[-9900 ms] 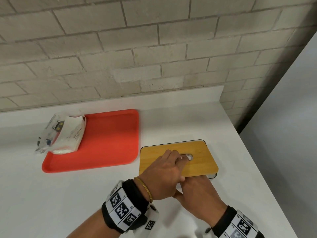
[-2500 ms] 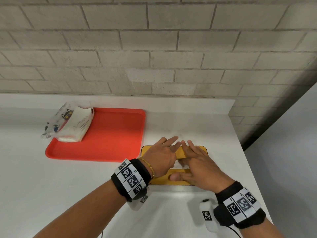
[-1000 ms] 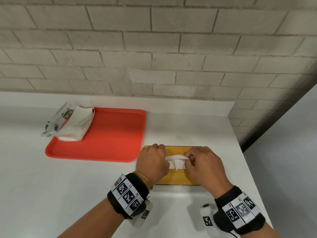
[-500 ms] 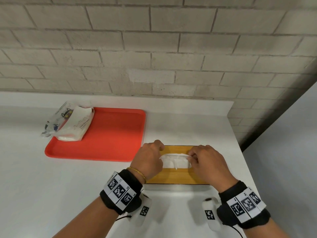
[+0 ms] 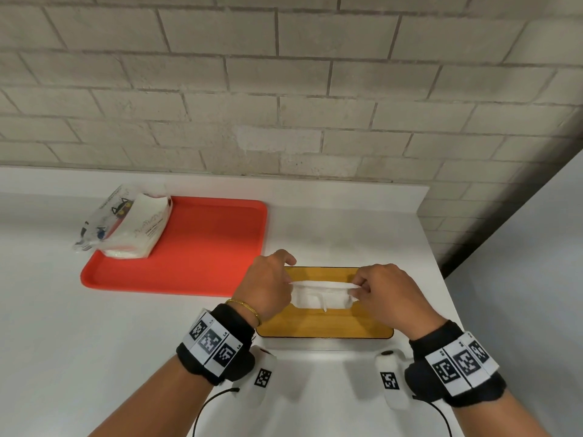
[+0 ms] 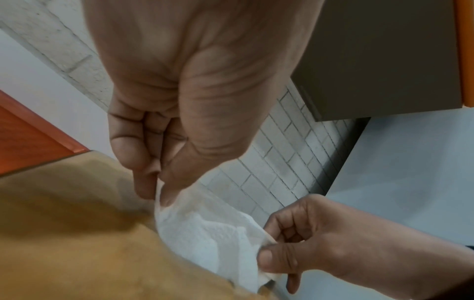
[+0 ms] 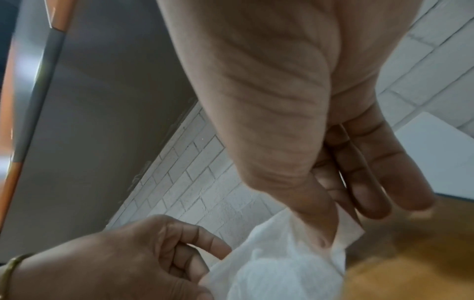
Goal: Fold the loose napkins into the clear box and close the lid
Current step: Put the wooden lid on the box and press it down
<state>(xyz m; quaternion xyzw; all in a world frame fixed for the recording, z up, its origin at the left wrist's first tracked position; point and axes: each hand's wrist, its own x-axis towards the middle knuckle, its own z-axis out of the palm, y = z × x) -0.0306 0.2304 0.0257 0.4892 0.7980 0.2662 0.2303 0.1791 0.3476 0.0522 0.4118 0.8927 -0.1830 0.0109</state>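
Napkin (image 5: 321, 298) stands up from the wooden lid (image 5: 325, 323), stretched between both hands: left hand (image 5: 265, 288) and right hand (image 5: 391, 294) each pinch an end, fingers (image 6: 146, 182) clamped together. White bench (image 5: 94, 342) carries a red tray (image 5: 202, 247) with a tissue pack (image 5: 132, 228); print unreadable. Brick wall (image 5: 284, 89) behind.

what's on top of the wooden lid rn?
A white napkin lies over the wooden lid, pinched at its ends by the left hand and right hand. The lid slot and box contents are covered.
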